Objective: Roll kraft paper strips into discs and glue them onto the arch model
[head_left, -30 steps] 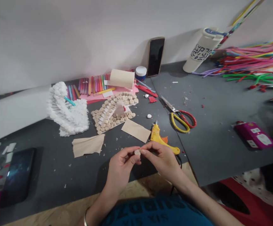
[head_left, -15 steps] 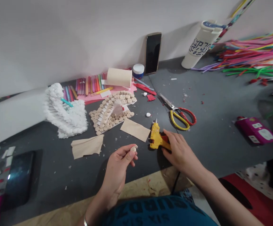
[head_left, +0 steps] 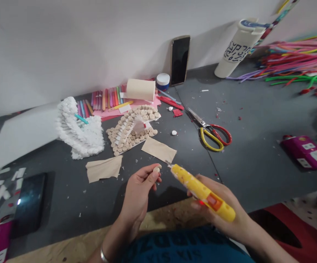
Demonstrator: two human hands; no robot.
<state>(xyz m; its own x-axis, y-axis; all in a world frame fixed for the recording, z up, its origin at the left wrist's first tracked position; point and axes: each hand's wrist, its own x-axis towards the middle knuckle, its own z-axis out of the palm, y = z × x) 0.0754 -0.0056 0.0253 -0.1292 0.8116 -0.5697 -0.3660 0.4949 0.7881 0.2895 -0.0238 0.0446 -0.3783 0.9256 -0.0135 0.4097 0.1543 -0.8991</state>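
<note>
— What has your left hand [head_left: 139, 193] got?

— A small wooden disc [head_left: 156, 169], pinched at its edge between your thumb and fingertips, with the hand nearly closed. It looks light and stiff, but it's small and smooth enough to slip or spin, so the edge looks like the best place to hold it, leaving its flat face free.

— And your right hand [head_left: 218, 204]?

— It's wrapped around a yellow hot glue gun [head_left: 202, 191], fingers curled under the body and partly hidden. The nozzle [head_left: 169, 165] points to 10 o'clock from that hand, just short of the disc and not touching it. The gun looks light and rigid. Your hold on the body seems the right place, well back from the tip, which you should treat as hot.

— What's around your hands?

— On the grey work surface [head_left: 246, 109], a curved panel of wooden discs [head_left: 132, 133] sits at 12 o'clock from your left hand. A tan paper scrap [head_left: 158, 149] lies at 1 o'clock, and a second tan paper scrap [head_left: 103, 170] at 10 o'clock. Past that one, a white fluffy form [head_left: 80, 137] stands at 11 o'clock. Red-and-yellow-handled scissors [head_left: 206, 131] lie at 12 o'clock from your right hand.
</note>
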